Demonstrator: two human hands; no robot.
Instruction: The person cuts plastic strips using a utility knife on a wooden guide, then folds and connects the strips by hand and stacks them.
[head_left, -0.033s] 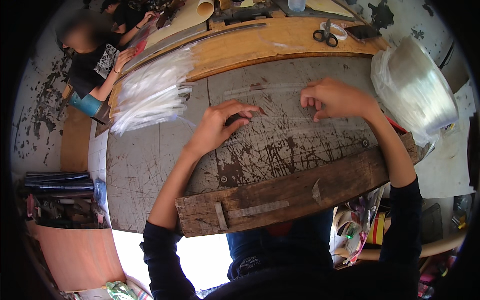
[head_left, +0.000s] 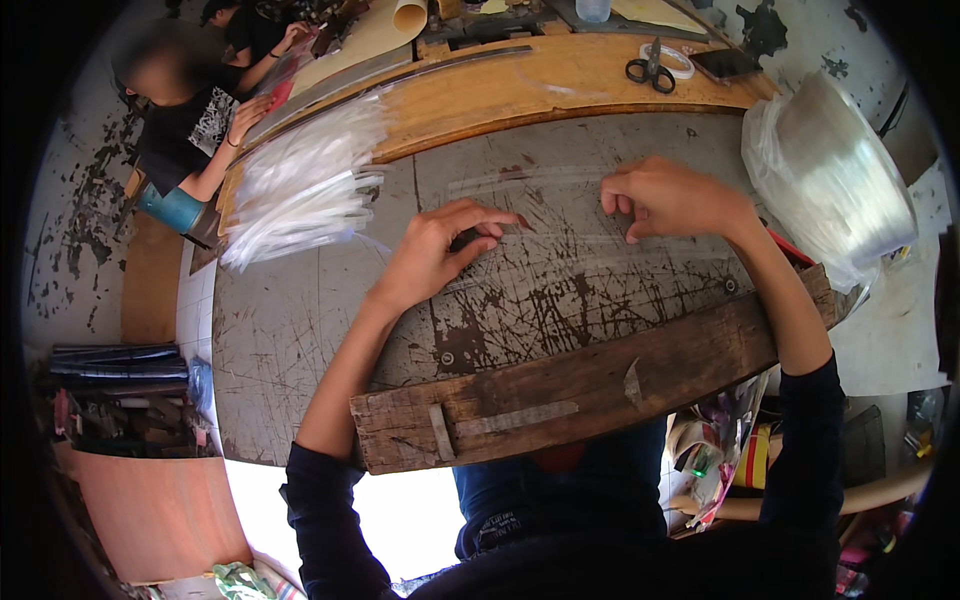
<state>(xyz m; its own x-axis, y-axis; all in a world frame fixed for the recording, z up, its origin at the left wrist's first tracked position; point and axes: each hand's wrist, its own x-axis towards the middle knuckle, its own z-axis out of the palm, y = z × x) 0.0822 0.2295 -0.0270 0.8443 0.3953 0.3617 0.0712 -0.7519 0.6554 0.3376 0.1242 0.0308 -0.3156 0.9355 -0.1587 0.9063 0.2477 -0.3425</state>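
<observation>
Over the scratched grey work surface (head_left: 290, 330), my left hand (head_left: 432, 250) is closed, its thumb and fingers pinching one end of a thin clear plastic strip (head_left: 570, 239). The strip runs toward my right hand (head_left: 672, 202), whose fingers are curled, with the thumb down at the strip. Its see-through edges are hard to follow, and my right palm hides part of the grip. Just beyond the hands lies another clear strip (head_left: 540, 178). A heap of whitish clear strips (head_left: 300, 205) is piled at the left.
A worn wooden plank (head_left: 530, 392) lies along the near edge. At the right stands a large roll of clear plastic (head_left: 850, 175). Scissors (head_left: 652, 72), a tape roll (head_left: 677, 62) and a phone (head_left: 725, 66) rest on the far wooden board (head_left: 480, 95). A co-worker (head_left: 190, 120) sits far left.
</observation>
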